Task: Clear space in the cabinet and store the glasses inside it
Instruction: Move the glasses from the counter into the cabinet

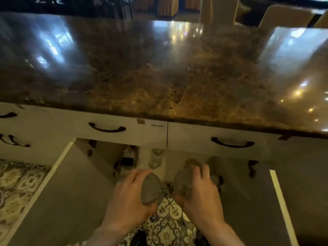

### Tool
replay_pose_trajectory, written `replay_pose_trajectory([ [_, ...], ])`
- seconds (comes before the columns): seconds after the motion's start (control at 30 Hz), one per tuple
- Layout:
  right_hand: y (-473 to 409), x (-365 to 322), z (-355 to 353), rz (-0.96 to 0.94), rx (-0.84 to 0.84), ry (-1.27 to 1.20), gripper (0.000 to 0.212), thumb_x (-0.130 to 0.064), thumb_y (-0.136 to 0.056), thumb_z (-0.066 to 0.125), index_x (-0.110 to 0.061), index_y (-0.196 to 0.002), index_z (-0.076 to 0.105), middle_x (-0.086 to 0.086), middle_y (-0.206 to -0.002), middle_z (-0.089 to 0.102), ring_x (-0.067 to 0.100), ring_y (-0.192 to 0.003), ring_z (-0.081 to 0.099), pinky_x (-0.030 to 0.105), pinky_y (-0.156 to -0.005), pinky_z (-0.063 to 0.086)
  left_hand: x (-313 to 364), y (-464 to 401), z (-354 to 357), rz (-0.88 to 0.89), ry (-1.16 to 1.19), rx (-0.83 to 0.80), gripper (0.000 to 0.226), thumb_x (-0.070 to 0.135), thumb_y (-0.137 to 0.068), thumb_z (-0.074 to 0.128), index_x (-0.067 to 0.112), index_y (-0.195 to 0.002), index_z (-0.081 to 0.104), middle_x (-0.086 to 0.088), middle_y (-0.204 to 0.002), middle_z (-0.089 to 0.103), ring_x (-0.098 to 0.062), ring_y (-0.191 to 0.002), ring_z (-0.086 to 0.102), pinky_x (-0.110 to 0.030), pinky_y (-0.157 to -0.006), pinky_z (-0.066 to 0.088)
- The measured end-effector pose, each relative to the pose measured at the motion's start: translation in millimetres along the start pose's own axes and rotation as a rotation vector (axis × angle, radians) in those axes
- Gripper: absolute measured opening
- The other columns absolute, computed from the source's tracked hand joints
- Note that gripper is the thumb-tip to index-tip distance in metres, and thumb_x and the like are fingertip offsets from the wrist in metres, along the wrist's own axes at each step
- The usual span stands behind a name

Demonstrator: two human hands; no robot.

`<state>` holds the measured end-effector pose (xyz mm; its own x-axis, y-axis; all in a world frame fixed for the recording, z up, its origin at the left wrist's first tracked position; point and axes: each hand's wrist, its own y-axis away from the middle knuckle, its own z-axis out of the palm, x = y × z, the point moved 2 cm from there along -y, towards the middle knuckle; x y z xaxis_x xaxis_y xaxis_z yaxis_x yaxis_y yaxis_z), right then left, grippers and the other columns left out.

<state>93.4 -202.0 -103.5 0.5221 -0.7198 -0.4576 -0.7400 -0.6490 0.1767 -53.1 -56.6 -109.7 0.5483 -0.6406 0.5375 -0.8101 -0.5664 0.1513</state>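
My left hand grips a clear textured glass, held low in front of the open cabinet. My right hand grips a second clear glass beside it. Both glasses tilt toward the cabinet opening below the counter. Two more glasses show faintly at the cabinet's middle post, one above the other. The left cabinet door and the right cabinet door stand swung open on either side of my hands. The cabinet's inside is dark and blurred.
A glossy brown marble countertop spans the view above the cabinet. White drawers with dark handles sit under its edge. Patterned floor tiles lie below my hands. Covered chairs stand beyond the counter.
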Motion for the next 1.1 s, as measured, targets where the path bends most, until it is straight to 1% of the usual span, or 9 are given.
replay_pose_trajectory([
  [0.13, -35.2, 35.6, 72.4, 0.045, 0.002, 0.040, 0.078, -0.052, -0.075, 0.078, -0.023, -0.134, 0.036, -0.001, -0.133, 0.024, 0.028, -0.099, 0.062, 0.030, -0.069, 0.045, -51.9, -39.7, 80.2, 0.006, -0.028, -0.037, 0.090, 0.055, -0.061, 0.073, 0.044, -0.141, 0.034, 0.024, -0.131, 0.032, -0.007, -0.118, 0.045, -0.026, -0.095, 0.046],
  [0.33, -85.9, 90.0, 186.0, 0.115, 0.005, 0.025, 0.078, -0.050, -0.073, 0.081, -0.022, -0.131, 0.036, 0.005, -0.144, 0.025, 0.030, -0.108, 0.061, 0.036, -0.084, 0.054, -128.3, -110.9, 187.3, 0.030, -0.082, -0.011, 0.085, 0.048, -0.062, 0.075, 0.038, -0.139, 0.040, 0.014, -0.136, 0.043, -0.013, -0.118, 0.051, -0.026, -0.092, 0.045],
  [0.47, -117.0, 127.5, 262.6, 0.120, 0.037, 0.043, 0.074, -0.045, -0.068, 0.083, -0.023, -0.126, 0.042, 0.000, -0.125, 0.035, 0.026, -0.097, 0.061, 0.033, -0.076, 0.053, -174.5, -164.6, 254.3, 0.005, -0.111, 0.013, 0.073, 0.048, -0.061, 0.075, 0.035, -0.127, 0.047, 0.008, -0.113, 0.049, -0.019, -0.105, 0.058, -0.028, -0.077, 0.047],
  [0.53, -132.6, 145.0, 300.8, 0.135, 0.017, 0.039, 0.061, -0.043, -0.069, 0.082, -0.024, -0.117, 0.050, 0.000, -0.117, 0.042, 0.026, -0.095, 0.062, 0.034, -0.076, 0.054, -195.6, -190.3, 288.7, 0.063, -0.143, 0.043, 0.078, 0.047, -0.056, 0.074, 0.037, -0.127, 0.046, 0.006, -0.119, 0.050, -0.021, -0.102, 0.059, -0.029, -0.073, 0.047],
  [0.63, -157.2, 170.2, 355.3, 0.139, 0.010, -0.014, 0.040, -0.041, -0.069, 0.081, -0.033, -0.099, 0.056, -0.006, -0.095, 0.055, 0.021, -0.083, 0.065, 0.030, -0.065, 0.055, -224.6, -225.8, 334.9, 0.105, -0.179, 0.072, 0.087, 0.054, -0.052, 0.076, 0.038, -0.131, 0.043, 0.006, -0.126, 0.050, -0.020, -0.106, 0.058, -0.031, -0.079, 0.050],
  [0.73, -181.4, 192.3, 412.8, 0.066, 0.041, 0.051, 0.071, -0.044, -0.066, 0.078, -0.033, -0.126, 0.042, -0.004, -0.119, 0.045, 0.012, -0.080, 0.057, 0.014, -0.057, 0.037, -249.0, -261.6, 378.1, 0.131, -0.185, 0.091, 0.084, 0.053, -0.055, 0.080, 0.037, -0.129, 0.045, 0.003, -0.126, 0.051, -0.024, -0.105, 0.060, -0.035, -0.081, 0.052],
  [0.87, -212.1, 212.6, 470.8, -0.001, 0.110, 0.058, 0.080, -0.045, -0.062, 0.082, -0.026, -0.128, 0.040, -0.002, -0.128, 0.034, 0.018, -0.092, 0.062, 0.024, -0.068, 0.050, -271.9, -309.5, 418.6, 0.192, -0.173, 0.117, 0.084, 0.051, -0.059, 0.079, 0.034, -0.134, 0.046, 0.001, -0.130, 0.052, -0.026, -0.107, 0.061, -0.034, -0.081, 0.049],
  [0.97, -239.7, 222.3, 496.3, -0.021, 0.111, 0.037, 0.075, -0.043, -0.073, 0.077, -0.022, -0.133, 0.037, -0.002, -0.128, 0.027, 0.022, -0.099, 0.062, 0.029, -0.076, 0.053, -282.0, -345.3, 436.2, 0.193, -0.155, 0.132, 0.087, 0.049, -0.060, 0.081, 0.032, -0.138, 0.046, 0.000, -0.132, 0.050, -0.027, -0.110, 0.059, -0.036, -0.087, 0.050],
  [1.1, -269.8, 235.2, 515.8, -0.074, 0.129, -0.005, 0.082, -0.043, -0.076, 0.078, -0.017, -0.141, 0.036, 0.001, -0.136, 0.028, 0.022, -0.108, 0.059, 0.029, -0.089, 0.052, -285.3, -388.7, 453.8, 0.225, -0.153, 0.155, 0.087, 0.047, -0.060, 0.081, 0.030, -0.138, 0.046, 0.001, -0.129, 0.051, -0.025, -0.107, 0.060, -0.033, -0.083, 0.049],
])
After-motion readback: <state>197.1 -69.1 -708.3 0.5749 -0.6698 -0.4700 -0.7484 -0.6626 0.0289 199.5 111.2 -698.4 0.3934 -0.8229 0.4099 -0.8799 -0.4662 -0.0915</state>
